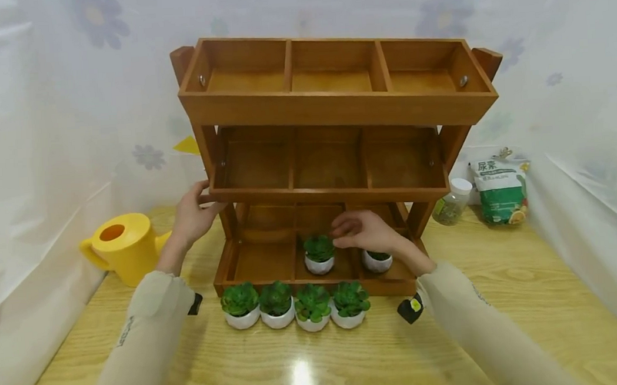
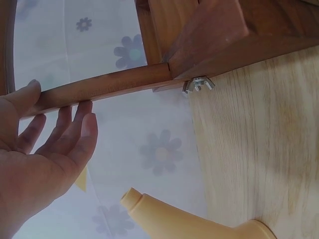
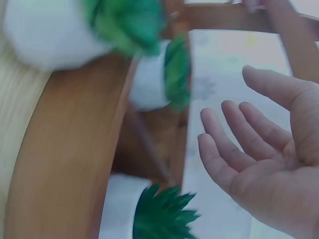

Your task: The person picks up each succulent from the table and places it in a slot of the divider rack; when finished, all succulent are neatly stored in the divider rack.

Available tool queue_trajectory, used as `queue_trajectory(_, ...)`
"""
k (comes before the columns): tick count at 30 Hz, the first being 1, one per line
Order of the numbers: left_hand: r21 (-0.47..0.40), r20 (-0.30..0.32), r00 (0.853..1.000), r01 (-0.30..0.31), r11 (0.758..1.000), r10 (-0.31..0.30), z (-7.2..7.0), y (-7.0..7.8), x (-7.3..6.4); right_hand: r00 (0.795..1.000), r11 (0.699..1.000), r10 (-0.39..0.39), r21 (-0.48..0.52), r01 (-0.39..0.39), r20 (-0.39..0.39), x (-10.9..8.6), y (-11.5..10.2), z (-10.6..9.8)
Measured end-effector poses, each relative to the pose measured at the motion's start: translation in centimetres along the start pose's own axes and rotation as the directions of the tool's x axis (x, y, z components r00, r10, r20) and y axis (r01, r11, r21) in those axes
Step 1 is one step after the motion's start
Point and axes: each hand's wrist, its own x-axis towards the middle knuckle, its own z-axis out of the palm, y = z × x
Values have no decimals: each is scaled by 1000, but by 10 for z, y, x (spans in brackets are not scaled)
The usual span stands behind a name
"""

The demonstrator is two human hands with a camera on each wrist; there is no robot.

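Observation:
A brown wooden three-tier plant stand (image 1: 335, 109) faces me. My left hand (image 1: 194, 218) grips its left side at the middle tier. In the left wrist view the thumb and fingers lie on opposite sides of a wooden side bar (image 2: 114, 84). Holding nothing, my right hand (image 1: 368, 233) hovers over the bottom tier, its fingers loosely bent in the right wrist view. Just left of it, a succulent in a white pot (image 1: 319, 265) sits in the middle compartment. Another potted succulent (image 1: 377, 263), partly hidden by the hand, stands in the right compartment.
Several potted succulents (image 1: 277, 319) line up on the wooden table (image 1: 235, 373) before the stand. A yellow watering can (image 1: 132, 250) stands left. On the right are a white-lidded jar (image 1: 451, 204) and a green-and-white bag (image 1: 501, 195).

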Motion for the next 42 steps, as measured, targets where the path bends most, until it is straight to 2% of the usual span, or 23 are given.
queue_trajectory(3, -1, 1, 1000, 4, 1000, -4, 1, 0, 0, 997, 995, -47, 82, 52, -69, -13, -10, 4)
queue_trajectory(6, 0, 6, 1000, 3, 1000, -3, 1, 0, 1, 990, 989, -62, 126, 79, -128, -27, -18, 13)
queue_trajectory(13, -1, -9, 1000, -2, 1000, 2, 1, -1, 0, 992, 971, -31, 230, 58, -121, -56, -22, 43)
queue_trajectory(16, -3, -12, 1000, -12, 1000, 12, 2, -2, 0, 989, 967, -30, 246, 65, -145, -66, -18, 50)
queue_trajectory(21, -9, -12, 1000, -18, 1000, 18, 2, -4, 0, 972, 975, -18, 212, 69, -233, -83, -7, 53)
queue_trajectory(26, -12, -8, 1000, -12, 1000, 12, 1, -3, 0, 959, 986, 41, 167, 6, -279, -99, 3, 52)
queue_trajectory(34, -3, -12, 1000, -10, 1000, 10, 1, -3, 0, 961, 988, 116, 124, -87, -250, -119, 18, 54)
queue_trajectory(42, -5, -7, 1000, -10, 1000, 10, 1, -2, 0, 973, 988, 149, 65, -139, -176, -124, 29, 62)
